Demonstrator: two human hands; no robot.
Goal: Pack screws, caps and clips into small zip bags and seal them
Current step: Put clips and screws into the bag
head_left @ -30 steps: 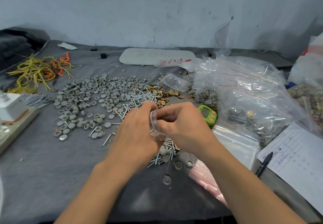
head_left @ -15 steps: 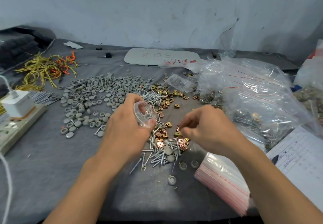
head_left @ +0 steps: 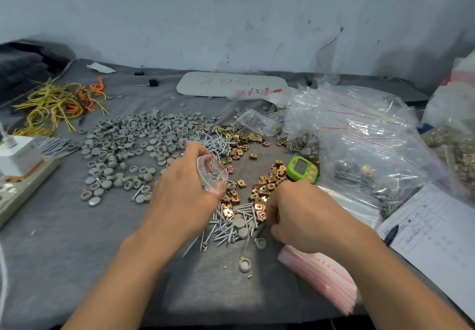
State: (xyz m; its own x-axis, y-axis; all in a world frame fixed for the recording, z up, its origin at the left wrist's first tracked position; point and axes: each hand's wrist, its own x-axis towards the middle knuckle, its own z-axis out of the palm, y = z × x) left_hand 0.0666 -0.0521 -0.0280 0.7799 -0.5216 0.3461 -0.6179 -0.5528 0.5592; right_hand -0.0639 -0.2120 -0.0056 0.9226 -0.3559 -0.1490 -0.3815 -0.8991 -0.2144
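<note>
A second ago your two hands were together at the mouth of the bag [head_left: 212, 172]; now they are apart. Your left hand [head_left: 185, 196] has carried the bag a little up and to the left, and your right hand [head_left: 305, 216] has gone down to the mixed pile in front of you. This tells me the bag is now open and the filling step begins; sealing is not yet near. The bag is above the tabletop [head_left: 64, 239], over the near edge of the pile, with its mouth turned toward the right hand. The left fingers [head_left: 198, 149] are curled round it and hold the mouth wide. Some screws show through the plastic, but I cannot tell if they are inside or behind it. Your right hand is low, knuckles up, at the place where the clips [head_left: 267, 188] meet the screws [head_left: 231, 224]. Its fingers [head_left: 272, 214] are curled under the palm, so I cannot tell whether they already pinch a piece. The caps [head_left: 133, 139] lie well to the left, mostly untouched.
</note>
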